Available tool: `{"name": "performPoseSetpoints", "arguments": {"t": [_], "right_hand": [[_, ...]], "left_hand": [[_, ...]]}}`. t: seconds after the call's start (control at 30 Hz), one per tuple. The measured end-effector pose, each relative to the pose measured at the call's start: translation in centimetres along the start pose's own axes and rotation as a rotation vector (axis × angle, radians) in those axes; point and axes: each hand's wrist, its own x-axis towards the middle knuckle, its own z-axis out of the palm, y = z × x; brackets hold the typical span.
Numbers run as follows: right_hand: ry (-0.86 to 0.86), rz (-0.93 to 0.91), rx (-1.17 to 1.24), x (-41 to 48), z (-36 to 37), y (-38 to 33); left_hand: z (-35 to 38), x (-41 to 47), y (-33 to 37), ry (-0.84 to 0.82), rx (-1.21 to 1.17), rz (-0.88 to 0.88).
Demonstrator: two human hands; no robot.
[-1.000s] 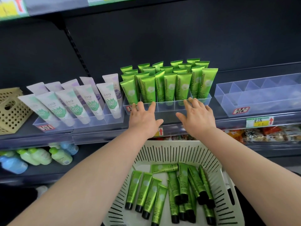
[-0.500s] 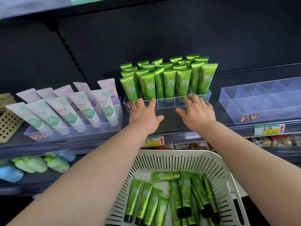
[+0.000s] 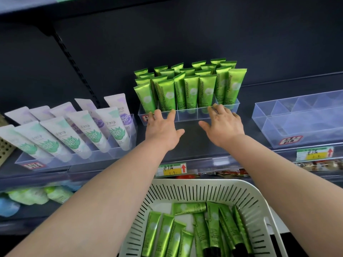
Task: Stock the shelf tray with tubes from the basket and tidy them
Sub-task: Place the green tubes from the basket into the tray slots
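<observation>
A clear shelf tray [image 3: 187, 115] stands on the dark shelf, packed with several upright green Chamomile tubes [image 3: 191, 89]. My left hand [image 3: 163, 127] reaches to the tray's front left, its straight fingers touching the front wall. My right hand [image 3: 222, 125] does the same at the front right, fingertips on the rim. Neither hand holds a tube. Below, a white slotted basket [image 3: 194, 190] holds several more green tubes [image 3: 204, 230] lying flat.
A clear tray of white and lilac tubes [image 3: 74, 130] stands to the left. An empty divided clear tray [image 3: 300, 119] stands to the right. Price labels [image 3: 171, 169] line the shelf edge. Bottles [image 3: 27, 195] lie on the lower shelf at left.
Both hands have pushed the green-tube tray back, away from the shelf's front edge. The view has tilted up slightly.
</observation>
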Motion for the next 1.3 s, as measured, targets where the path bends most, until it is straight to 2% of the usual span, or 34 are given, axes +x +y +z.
{"name": "performPoseSetpoints", "arguments": {"t": [0.37, 0.5, 0.67, 0.8, 0.93, 1.13, 1.3], "right_hand": [[-0.040, -0.026, 0.035, 0.4, 0.6, 0.7], [-0.011, -0.016, -0.027, -1.4, 0.3, 2.1], [0.012, 0.100, -0.090, -3.8, -1.6, 4.3], [-0.066, 0.254, -0.155, -6.0, -2.7, 6.5], [-0.091, 0.330, -0.084, -7.1, -3.2, 7.4], [-0.069, 0.234, 0.038, -7.3, -3.4, 4.5], [-0.089, -0.004, 0.150, -6.7, -2.5, -0.2]], "left_hand": [[0.1, 0.5, -0.1, -0.018, -0.030, -0.017], [0.1, -0.5, 0.7, -0.030, -0.082, -0.003], [-0.3, -2.3, 3.9, -0.046, -0.115, 0.066], [-0.9, -3.7, 6.5, -0.056, -0.142, 0.140], [-1.2, -5.1, 7.3, -0.036, -0.152, 0.176], [-1.7, -6.7, 5.0, -0.033, -0.142, 0.139], [-2.4, -7.3, 2.4, -0.025, -0.139, 0.095]]}}
